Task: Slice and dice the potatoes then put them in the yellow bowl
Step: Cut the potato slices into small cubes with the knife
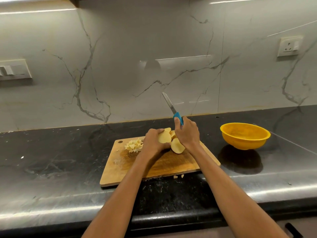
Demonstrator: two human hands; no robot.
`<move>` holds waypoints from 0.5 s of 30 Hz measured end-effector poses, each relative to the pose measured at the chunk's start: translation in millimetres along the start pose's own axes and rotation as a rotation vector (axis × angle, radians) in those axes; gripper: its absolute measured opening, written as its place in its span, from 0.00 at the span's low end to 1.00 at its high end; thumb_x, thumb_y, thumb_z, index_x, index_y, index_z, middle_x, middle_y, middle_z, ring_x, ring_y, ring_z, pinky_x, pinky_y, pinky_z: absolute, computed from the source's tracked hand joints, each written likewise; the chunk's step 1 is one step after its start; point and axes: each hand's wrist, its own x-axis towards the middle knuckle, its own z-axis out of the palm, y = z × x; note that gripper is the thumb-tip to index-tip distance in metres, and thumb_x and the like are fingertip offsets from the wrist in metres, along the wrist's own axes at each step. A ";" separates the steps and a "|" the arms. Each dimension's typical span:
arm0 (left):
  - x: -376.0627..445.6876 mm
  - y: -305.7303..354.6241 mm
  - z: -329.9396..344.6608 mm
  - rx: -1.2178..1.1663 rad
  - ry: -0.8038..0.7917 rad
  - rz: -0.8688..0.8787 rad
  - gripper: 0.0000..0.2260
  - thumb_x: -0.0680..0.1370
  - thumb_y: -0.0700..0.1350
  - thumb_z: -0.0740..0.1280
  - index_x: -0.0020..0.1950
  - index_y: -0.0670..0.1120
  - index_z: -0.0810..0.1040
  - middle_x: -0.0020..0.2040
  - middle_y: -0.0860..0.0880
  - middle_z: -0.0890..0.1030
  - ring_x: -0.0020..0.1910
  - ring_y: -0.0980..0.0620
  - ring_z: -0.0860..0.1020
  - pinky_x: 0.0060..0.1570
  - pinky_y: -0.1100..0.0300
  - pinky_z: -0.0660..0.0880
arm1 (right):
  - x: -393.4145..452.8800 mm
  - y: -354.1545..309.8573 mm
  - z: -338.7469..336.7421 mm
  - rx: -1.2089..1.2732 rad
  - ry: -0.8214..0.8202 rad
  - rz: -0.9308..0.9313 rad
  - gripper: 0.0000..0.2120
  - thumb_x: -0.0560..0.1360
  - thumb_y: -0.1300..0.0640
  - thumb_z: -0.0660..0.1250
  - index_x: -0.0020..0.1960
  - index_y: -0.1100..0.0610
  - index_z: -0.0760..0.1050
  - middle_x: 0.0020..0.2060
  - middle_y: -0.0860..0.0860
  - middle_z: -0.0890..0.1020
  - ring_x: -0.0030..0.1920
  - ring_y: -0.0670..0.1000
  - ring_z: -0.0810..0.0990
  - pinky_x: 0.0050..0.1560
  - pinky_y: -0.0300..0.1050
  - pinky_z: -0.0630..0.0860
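Observation:
A wooden cutting board (pixel 163 166) lies on the black counter. My left hand (pixel 153 140) grips a peeled potato piece (pixel 164 137) at the board's far edge. More potato pieces (pixel 177 146) lie beside it. My right hand (pixel 187 133) holds a blue-handled knife (pixel 177 116), its blade raised and pointing up and away, above the potatoes. A heap of diced potato (pixel 133 146) sits at the board's far left. The yellow bowl (pixel 245 135) stands to the right of the board; I see nothing in it.
Two small potato bits (pixel 178 176) lie on the counter just off the board's near edge. A marble wall with a socket (pixel 289 46) and a switch plate (pixel 14 70) rises behind. The counter's front edge (pixel 171 219) runs close to me.

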 end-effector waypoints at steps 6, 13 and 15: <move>-3.8 -0.1 -8.2 0.092 0.069 0.061 0.32 0.72 0.46 0.71 0.73 0.44 0.62 0.66 0.46 0.68 0.65 0.49 0.67 0.61 0.60 0.65 | -3.0 0.3 -1.9 0.103 -0.010 0.006 0.13 0.79 0.49 0.62 0.48 0.60 0.73 0.35 0.52 0.76 0.30 0.50 0.77 0.33 0.43 0.78; -19.8 -10.4 -14.8 0.042 0.084 0.068 0.19 0.76 0.41 0.66 0.68 0.46 0.72 0.61 0.46 0.76 0.59 0.51 0.73 0.60 0.60 0.68 | -19.4 -4.1 -16.8 -0.040 -0.034 -0.023 0.13 0.80 0.48 0.61 0.44 0.58 0.70 0.33 0.50 0.72 0.28 0.45 0.68 0.28 0.32 0.63; -24.8 -11.8 -17.4 -0.026 0.115 0.049 0.17 0.77 0.41 0.66 0.65 0.47 0.74 0.62 0.47 0.76 0.60 0.53 0.72 0.59 0.61 0.68 | -23.8 -5.3 -19.6 -0.039 -0.045 0.000 0.14 0.80 0.47 0.60 0.44 0.57 0.68 0.32 0.49 0.71 0.28 0.45 0.68 0.28 0.32 0.63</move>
